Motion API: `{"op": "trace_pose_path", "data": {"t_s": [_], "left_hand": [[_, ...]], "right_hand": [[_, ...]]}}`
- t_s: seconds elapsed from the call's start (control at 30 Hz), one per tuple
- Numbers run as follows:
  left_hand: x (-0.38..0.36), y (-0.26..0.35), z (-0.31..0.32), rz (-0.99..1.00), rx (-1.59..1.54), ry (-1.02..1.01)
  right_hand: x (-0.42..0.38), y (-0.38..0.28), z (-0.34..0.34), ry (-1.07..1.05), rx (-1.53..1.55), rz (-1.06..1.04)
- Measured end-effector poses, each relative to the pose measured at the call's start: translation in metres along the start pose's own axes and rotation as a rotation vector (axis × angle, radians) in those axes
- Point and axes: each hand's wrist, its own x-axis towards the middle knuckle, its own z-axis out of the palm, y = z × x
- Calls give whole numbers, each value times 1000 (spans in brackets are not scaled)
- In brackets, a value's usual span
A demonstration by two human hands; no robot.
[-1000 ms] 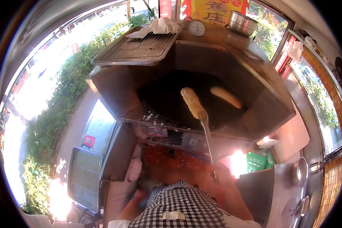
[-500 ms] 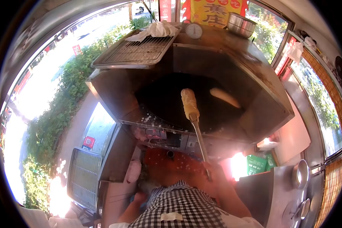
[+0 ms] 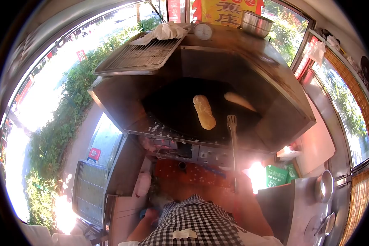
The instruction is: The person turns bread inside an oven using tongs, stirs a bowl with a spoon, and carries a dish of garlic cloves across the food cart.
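A long golden piece of dough (image 3: pixel 204 112) lies on the large dark round cooking surface (image 3: pixel 172 98). Behind it to the right is a second, paler long piece (image 3: pixel 239 101). My right hand (image 3: pixel 242 182) is closed around the handle of metal tongs (image 3: pixel 233 139), blurred by glare. The slotted tip of the tongs is just right of the golden piece, apart from it, with nothing held. Low beside the checked apron (image 3: pixel 192 225), my left hand (image 3: pixel 151 214) is closed. Something blue shows next to it, but what it grips is hidden.
A wire rack on a tray (image 3: pixel 141 55) with a white cloth sits on the hood's left top. A dial gauge (image 3: pixel 203 31) and a steel bowl (image 3: pixel 256 24) stand at the back. Another tray (image 3: pixel 90 192) is at left. White bits dot the front ledge (image 3: pixel 164 131).
The tongs have come away from the golden dough piece and shifted right, with my right hand moving right too. The dough piece stays in nearly the same place. My left hand is almost still.
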Motion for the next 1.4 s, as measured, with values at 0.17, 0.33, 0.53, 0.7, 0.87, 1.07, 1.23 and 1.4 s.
{"op": "trace_pose_path", "data": {"t_s": [0.17,0.33,0.53,0.7,0.87,1.07,1.23,1.4], "left_hand": [[8,1,4,43,-36,22],[-2,52,-8,-422,-234,-6],[-12,56,-16,-79,380,-233],[-25,108,-28,-519,-161,-112],[-33,120,-30,-593,-278,-30],[-36,135,-34,-441,-94,-33],[-27,86,-16,-91,73,-132],[-12,109,-13,58,783,-215]], "right_hand": [[1,-4,-4,-37,13,9],[7,-2,-9,-56,59,-7],[14,6,-13,-114,118,-76],[4,-12,-4,-102,126,-52],[2,-17,-5,-84,157,-24],[-5,-26,-11,-72,75,-101],[-12,-26,-25,-65,55,-147],[-17,-22,-46,12,-43,-139]]}}
